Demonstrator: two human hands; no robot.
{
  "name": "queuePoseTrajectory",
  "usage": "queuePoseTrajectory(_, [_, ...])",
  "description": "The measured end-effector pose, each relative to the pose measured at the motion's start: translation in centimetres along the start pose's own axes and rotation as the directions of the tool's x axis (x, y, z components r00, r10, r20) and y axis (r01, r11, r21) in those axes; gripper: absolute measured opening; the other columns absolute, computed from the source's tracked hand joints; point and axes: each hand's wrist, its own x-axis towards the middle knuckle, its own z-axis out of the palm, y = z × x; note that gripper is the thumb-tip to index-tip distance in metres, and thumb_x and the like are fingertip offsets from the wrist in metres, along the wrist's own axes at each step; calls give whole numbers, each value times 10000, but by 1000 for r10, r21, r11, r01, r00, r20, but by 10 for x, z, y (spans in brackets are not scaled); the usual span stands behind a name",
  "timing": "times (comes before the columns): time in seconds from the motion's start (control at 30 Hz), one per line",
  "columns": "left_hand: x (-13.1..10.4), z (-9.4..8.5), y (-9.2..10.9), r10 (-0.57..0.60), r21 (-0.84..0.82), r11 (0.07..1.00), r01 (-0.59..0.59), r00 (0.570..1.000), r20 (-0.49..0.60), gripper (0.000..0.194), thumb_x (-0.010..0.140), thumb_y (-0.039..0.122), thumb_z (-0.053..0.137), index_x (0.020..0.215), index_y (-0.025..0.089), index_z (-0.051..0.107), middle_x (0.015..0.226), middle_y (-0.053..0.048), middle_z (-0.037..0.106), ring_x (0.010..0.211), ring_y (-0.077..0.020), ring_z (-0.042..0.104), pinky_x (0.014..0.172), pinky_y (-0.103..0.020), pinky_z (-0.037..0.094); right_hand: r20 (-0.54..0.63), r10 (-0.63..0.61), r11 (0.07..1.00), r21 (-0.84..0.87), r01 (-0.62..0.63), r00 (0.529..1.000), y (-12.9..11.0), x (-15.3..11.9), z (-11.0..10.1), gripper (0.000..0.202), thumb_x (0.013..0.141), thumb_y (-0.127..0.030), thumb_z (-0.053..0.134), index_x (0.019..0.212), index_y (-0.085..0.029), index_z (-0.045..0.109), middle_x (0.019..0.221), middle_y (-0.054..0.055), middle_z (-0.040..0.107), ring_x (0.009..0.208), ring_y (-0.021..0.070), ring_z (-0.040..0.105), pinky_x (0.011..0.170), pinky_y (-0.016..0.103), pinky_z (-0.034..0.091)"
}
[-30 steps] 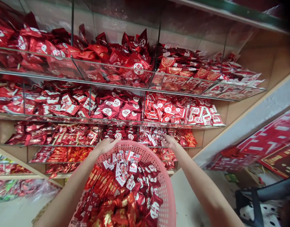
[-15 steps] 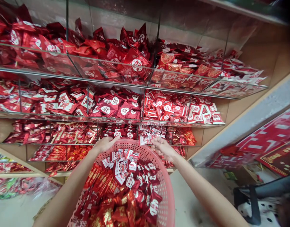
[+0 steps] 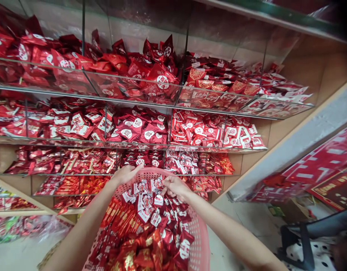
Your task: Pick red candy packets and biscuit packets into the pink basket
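In the head view, the pink perforated basket (image 3: 201, 229) sits low in the middle, its near side cut off by the bottom of the frame. Its far rim curves just in front of the lower shelves, leaving only a narrow gap to view there. The left hand (image 3: 126, 175) grips that rim left of its middle, thumb laid along the edge. The right hand (image 3: 175, 188) has come in over the right part of the rim, its fingers bunched narrow above the small red-and-white packets (image 3: 145, 205) inside the far end of the basket; whether the fingertips pinch one I cannot tell. Between the right forearm and the basket's right side, pale tiled floor (image 3: 232, 241) shows, running on toward a greyish wall (image 3: 275, 154). Inside, slim orange-red packets (image 3: 121, 216) stand in rows at left, dark red packets with white prints (image 3: 185, 246) lie along the right wall, and gold-printed red packets (image 3: 128, 259) fill the near part. Beyond, a wooden shelf unit (image 3: 306, 71) rises in tiers, its clear front panels (image 3: 128, 88) and dividers penning heaps of red packets. Red printed sheets (image 3: 320, 158) lean at right, above a dark-framed object (image 3: 304, 248) with black-spotted white material; clear plastic bags (image 3: 53, 229) lie at lower left.
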Motion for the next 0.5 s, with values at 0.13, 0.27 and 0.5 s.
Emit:
queuePoseTrajectory(0.13, [0,0,0,0,-12,1000,0,1000,2,807,685,801,163,999,249,661,1006,-87,667,978,-303,579,841,-383,396,-44,19,1000,3,-19,999,3,3,7,128,888,-176,357,763,-201,354,456,-2,614,262,39,282,299,151,98])
queuePoseTrajectory(0.27, [0,-1,2,-4,-2,1000,4,1000,-1,804,684,803,154,909,234,677,1005,-94,666,954,-306,586,817,-385,406,-79,18,999,-29,-20,997,6,5,9,136,876,-169,382,742,-186,394,450,-7,609,267,38,305,289,143,127])
queuePoseTrajectory(0.5, [2,0,-1,5,-10,1000,-5,1000,-6,784,682,796,182,918,238,679,1024,-80,666,943,-290,596,808,-349,414,-67,5,999,-45,-8,998,-1,2,-2,146,831,-153,429,700,-147,493,476,19,633,271,39,310,274,153,124])
